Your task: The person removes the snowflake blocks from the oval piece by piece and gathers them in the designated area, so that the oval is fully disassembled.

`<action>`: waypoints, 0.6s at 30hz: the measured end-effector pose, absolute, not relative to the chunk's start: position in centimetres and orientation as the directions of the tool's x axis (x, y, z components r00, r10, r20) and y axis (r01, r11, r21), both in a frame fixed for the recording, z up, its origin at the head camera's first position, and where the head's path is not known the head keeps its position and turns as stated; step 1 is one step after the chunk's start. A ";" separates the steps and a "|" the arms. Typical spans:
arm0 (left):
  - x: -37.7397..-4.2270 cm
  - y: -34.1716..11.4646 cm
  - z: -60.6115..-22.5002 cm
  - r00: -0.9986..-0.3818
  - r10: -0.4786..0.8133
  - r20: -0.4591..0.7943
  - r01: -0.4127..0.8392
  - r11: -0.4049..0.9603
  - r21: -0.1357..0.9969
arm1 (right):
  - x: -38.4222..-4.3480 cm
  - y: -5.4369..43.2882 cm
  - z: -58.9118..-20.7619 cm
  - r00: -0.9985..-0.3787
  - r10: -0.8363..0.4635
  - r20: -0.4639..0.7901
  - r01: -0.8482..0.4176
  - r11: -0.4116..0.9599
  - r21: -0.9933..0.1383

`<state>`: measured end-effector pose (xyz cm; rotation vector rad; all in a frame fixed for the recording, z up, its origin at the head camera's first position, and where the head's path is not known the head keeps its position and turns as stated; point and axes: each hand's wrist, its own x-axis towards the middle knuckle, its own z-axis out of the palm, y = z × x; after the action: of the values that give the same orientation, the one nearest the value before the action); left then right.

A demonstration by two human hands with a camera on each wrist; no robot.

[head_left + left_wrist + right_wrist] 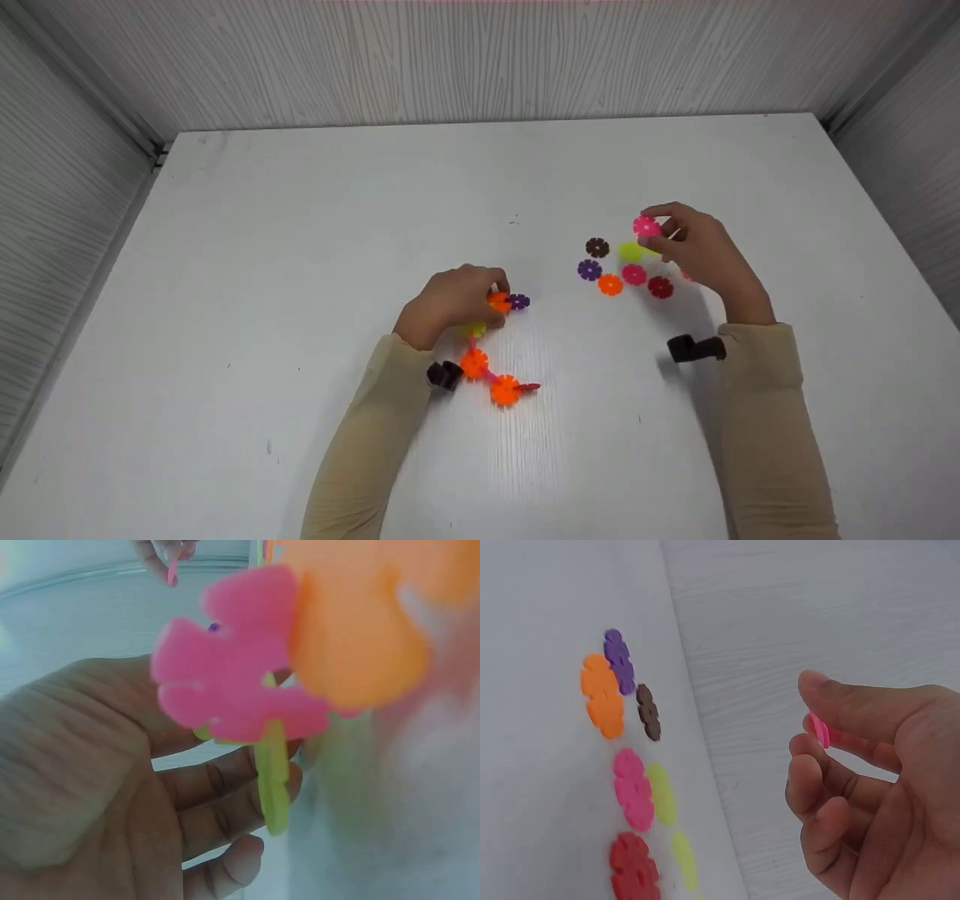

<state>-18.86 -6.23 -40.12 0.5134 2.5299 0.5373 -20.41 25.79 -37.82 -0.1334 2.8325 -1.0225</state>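
My left hand grips a chain of interlocking notched plastic discs near its far end. An orange disc shows between thumb and fingers, with a purple disc slotted in beyond it. The chain runs down past a yellow disc to two more orange discs and a red disc at its near end. In the left wrist view, a pink disc of the chain is close to the camera, joined to a yellow-green disc. My right hand pinches a loose pink disc above the table.
Below the right hand lie loose discs: brown, purple, orange, pink, dark red and yellow-green. Both wrists carry black camera mounts. The white table meets grey wood-grain panels at the back and sides.
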 end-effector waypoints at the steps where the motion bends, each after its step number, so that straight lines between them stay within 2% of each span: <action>1: -18.9 -6.2 -40.1 -0.807 0.449 -0.384 0.252 0.850 0.464 | -20.4 26.3 -37.8 -0.990 -0.113 -0.087 -0.031 0.767 -0.640; 18: -18.9 -6.3 -40.2 -0.804 0.467 -0.368 0.238 0.821 0.520 | -20.1 33.6 -39.6 -0.991 0.061 -0.123 0.129 0.725 -0.677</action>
<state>-18.91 -6.30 -40.22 0.5213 2.5121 0.6287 -20.12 33.56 -39.65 0.1562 2.8317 -1.1217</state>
